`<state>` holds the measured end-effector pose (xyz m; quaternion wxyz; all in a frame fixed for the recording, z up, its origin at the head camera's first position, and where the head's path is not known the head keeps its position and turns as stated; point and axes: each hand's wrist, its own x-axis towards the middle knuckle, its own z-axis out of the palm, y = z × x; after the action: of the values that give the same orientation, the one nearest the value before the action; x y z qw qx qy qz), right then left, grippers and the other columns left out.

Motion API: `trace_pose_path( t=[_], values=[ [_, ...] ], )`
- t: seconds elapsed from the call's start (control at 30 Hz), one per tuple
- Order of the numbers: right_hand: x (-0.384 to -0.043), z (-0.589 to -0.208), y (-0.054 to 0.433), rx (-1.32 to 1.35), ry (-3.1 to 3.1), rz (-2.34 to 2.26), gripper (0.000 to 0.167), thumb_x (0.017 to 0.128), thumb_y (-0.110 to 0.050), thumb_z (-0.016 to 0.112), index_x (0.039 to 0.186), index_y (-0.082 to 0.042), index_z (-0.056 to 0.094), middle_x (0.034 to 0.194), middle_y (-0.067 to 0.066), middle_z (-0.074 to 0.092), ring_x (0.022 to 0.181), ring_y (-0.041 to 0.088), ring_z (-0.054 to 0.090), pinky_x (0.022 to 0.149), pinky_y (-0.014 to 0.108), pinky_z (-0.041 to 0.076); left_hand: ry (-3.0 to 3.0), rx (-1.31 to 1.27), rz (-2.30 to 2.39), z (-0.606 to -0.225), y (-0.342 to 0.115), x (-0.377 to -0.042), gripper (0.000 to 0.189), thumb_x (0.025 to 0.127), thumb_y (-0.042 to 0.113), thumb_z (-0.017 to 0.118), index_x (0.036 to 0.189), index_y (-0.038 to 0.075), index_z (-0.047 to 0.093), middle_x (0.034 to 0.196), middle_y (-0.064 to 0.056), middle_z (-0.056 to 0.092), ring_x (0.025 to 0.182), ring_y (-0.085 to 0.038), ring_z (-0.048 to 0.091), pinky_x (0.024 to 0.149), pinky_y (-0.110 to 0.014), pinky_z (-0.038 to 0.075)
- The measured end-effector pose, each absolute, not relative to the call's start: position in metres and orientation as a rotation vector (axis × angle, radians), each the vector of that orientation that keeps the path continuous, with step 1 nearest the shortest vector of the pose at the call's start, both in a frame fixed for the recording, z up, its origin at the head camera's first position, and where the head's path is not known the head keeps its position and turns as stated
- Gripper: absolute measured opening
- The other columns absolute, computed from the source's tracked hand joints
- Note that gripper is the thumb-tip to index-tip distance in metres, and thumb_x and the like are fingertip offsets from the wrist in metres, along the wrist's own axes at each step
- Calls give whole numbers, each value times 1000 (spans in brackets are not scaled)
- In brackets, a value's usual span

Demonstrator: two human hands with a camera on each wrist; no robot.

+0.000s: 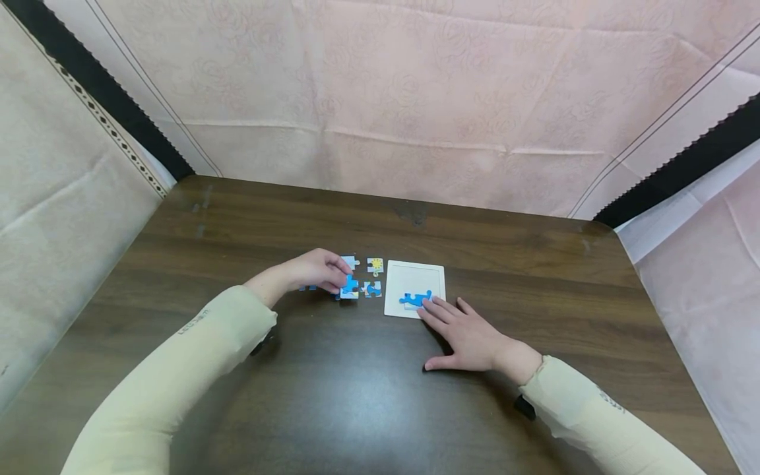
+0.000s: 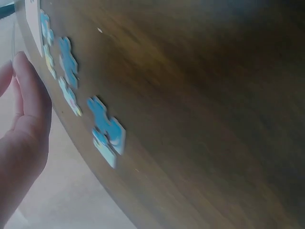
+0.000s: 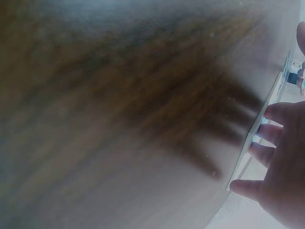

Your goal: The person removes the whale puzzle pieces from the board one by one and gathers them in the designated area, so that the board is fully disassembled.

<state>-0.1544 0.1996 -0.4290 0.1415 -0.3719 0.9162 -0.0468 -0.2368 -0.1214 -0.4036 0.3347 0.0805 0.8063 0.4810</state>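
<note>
My left hand (image 1: 323,269) pinches a blue and white jigsaw piece (image 1: 349,288) between thumb and fingers, lifted above the table left of the tray. In the left wrist view the piece shows edge-on as a thin line (image 2: 14,47) at the fingertips. My right hand (image 1: 469,336) is spread with straight fingers over the lower right corner of the white square puzzle tray (image 1: 413,276). Its fingertips lie right at a blue jigsaw piece (image 1: 415,299) inside the tray. The right wrist view has the fingers (image 3: 269,155) along the tray's edge.
Between left hand and tray lie a yellow-patterned jigsaw piece (image 1: 375,265) and a blue-white one (image 1: 372,289). Another light-blue piece (image 1: 350,261) sits behind the left fingers. More loose pieces (image 2: 107,126) lie on the brown wooden table (image 1: 356,396). Pale cloth (image 1: 380,99) hangs behind the table.
</note>
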Motion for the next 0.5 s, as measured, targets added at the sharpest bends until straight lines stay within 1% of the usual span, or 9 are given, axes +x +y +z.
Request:
trace_pose_path(
  t=[0.1,0.27,0.5],
  values=[
    [-155,-429,200,-1070,2647,-133,89,81,-67,52,148,-14,28,154,9,25,144,29,20,112,61,18,2092,197,1261,-406,-130,-237,32,89,6,59,117,-8,54,106,-16,61,76,-11,62,80,-30,57],
    [-155,-430,200,-1065,2645,-131,89,81,-68,52,148,-15,28,155,8,25,144,29,19,112,61,17,2100,194,1239,-408,-142,-236,34,90,8,59,119,-8,53,109,-18,60,78,-11,62,81,-29,56],
    [-155,-430,199,-1063,2644,-129,89,81,-68,52,148,-15,28,155,8,25,144,29,19,112,61,17,2116,178,1227,-413,-157,-231,34,90,8,59,119,-9,52,105,-17,62,76,-11,62,79,-28,57]
  ],
)
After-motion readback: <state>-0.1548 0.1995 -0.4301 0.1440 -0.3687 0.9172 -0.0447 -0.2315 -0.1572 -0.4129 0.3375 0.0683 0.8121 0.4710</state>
